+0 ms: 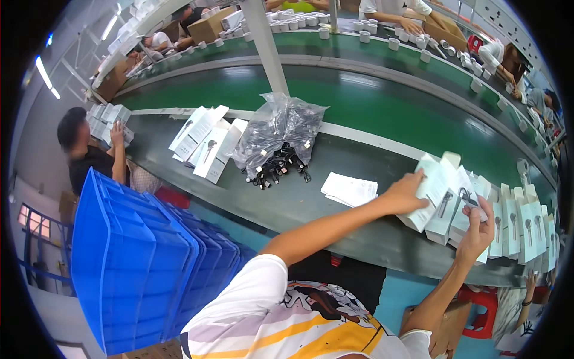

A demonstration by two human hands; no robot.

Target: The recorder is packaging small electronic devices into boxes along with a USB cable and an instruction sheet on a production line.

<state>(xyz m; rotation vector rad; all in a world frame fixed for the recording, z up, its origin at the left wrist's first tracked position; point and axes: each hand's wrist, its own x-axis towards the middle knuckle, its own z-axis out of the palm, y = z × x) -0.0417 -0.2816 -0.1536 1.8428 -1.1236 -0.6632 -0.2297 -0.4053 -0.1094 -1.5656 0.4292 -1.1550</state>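
At the right of the bench my left hand (408, 195) is closed around a white carton (433, 190) with an open top flap, holding it tilted. Just right of it, my right hand (478, 232) pinches a small coiled black cable (468, 196). White paper or card shows behind the cable; whether my fingers grip that too I cannot tell. Upright white cartons (512, 224) with a dark device pictured on them stand in a row beside my right hand. Left of my left hand lies a small stack of white leaflets (351, 189).
A clear plastic bag (278, 122) spills black cables (281, 166) onto the bench. More white cartons (209, 149) lie left of it. Stacked blue crates (137, 257) stand at the front left. Beyond runs a green conveyor (359, 99). A co-worker (95, 152) handles boxes at the left.
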